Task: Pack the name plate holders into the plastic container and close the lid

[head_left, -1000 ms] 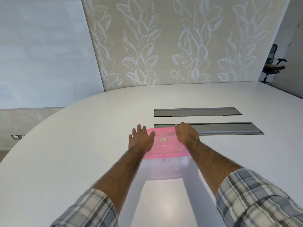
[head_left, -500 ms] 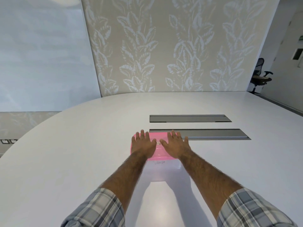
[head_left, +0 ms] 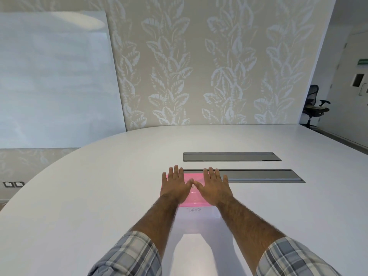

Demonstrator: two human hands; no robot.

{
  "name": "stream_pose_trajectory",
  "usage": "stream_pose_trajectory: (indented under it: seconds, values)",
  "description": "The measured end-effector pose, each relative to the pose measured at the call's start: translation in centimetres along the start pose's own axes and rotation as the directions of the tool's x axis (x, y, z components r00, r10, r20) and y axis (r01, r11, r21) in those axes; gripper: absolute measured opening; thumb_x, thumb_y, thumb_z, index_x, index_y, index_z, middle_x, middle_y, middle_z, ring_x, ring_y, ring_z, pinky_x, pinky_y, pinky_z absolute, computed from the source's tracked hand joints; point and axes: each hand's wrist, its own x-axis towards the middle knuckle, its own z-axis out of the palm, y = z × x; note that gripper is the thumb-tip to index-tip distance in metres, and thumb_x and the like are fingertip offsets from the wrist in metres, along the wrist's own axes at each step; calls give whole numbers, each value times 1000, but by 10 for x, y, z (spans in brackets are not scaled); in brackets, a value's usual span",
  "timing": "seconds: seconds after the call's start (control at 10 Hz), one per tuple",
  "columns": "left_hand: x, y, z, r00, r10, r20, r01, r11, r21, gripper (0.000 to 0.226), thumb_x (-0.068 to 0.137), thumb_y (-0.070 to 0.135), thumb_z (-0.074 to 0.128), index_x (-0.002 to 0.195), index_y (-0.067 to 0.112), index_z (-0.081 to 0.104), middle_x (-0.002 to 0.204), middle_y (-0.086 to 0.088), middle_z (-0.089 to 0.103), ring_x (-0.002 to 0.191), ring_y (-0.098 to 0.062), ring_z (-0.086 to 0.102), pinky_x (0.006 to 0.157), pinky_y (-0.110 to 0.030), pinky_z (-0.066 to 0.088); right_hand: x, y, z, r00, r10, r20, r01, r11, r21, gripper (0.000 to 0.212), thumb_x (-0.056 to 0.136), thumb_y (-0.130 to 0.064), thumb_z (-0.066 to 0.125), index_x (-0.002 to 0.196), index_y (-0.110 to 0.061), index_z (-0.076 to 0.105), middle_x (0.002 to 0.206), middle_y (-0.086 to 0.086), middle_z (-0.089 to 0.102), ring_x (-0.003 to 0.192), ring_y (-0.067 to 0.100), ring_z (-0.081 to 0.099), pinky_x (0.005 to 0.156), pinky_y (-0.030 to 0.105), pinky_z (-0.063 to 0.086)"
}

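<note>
Since a second ago we have drawn both hands inward on the lid, so the thumbs now nearly meet at its middle, where before they sat at its two ends. Largest around us is the white tabletop (head_left: 99, 196), with the leaf-patterned wall (head_left: 199, 66) behind it. Two grey hatch covers are set into the tabletop beyond the container: the far hatch (head_left: 232, 156) lies clear, while the near hatch (head_left: 262, 175) is partly hidden behind our right fingers. An office chair (head_left: 315, 105) stands far off to the container's right. The plastic container (head_left: 196, 221) sits on the tabletop between our forearms, its pink lid (head_left: 194, 197) on top. Our left hand (head_left: 175, 189) and right hand (head_left: 215, 190) lie flat on the lid, fingers spread, gripping nothing. Handwriting on the container's near wall reads roughly "VANDA" (head_left: 195, 209).
</note>
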Motion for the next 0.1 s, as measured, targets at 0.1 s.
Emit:
stream_pose_trajectory:
  seconds: [0.1]
  values:
    - [1,-1,-12,997,12,-73,-14,1000,-18,74,101,58,9,159,14,-4,165,-4,-14,153,-23,-14,122,-47,-9,1,-1,-11,998,-9,-61,10,1000,1,83,94,-69,10,158,-17,1,166,6,-3,153,25,-5,122,50,-2]
